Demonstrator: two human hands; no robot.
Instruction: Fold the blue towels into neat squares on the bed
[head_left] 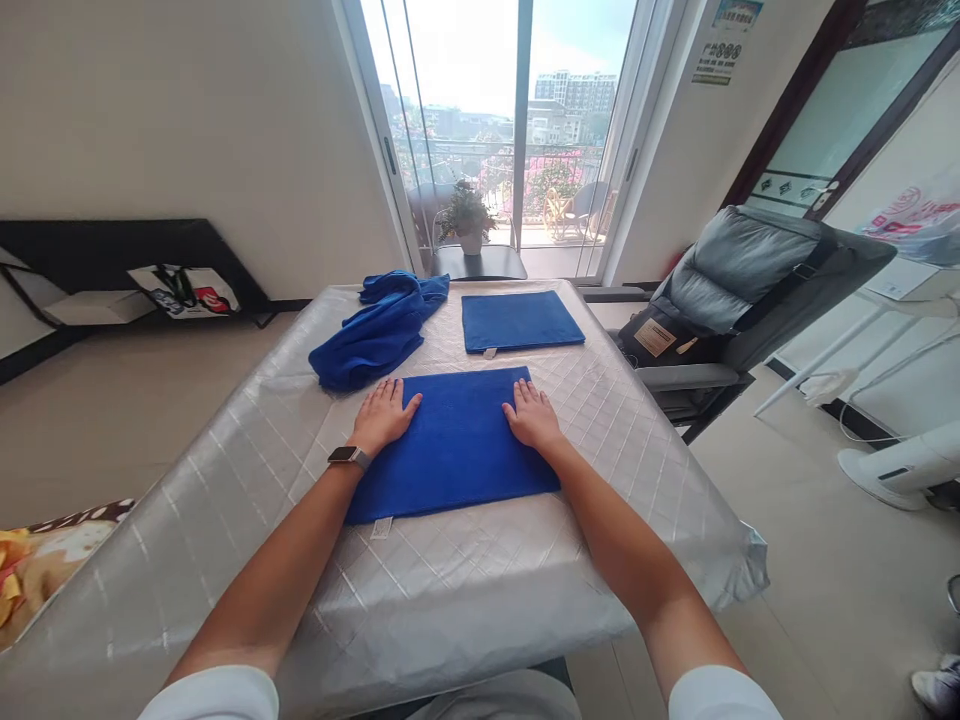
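Both palms lie flat on the folded towel [454, 445] at mid-bench. My left hand [384, 415] presses its far left corner, half on cloth, half on the bench [225, 470] cover; watch [349, 457] at the wrist. My right hand [531, 414] sits inside the far right corner. Fingers of both are spread and flat, gripping nothing. The towel's near edge runs well back from the bench's near edge; a white tag [381, 527] pokes out at its near left corner. Beyond, a second folded towel [521, 320] lies apart, square to the far edge. A crumpled pile [379, 330] sits far left, just beside my left fingertips. Open cover left, right and near. A grey chair [739, 290] stands off the right edge.
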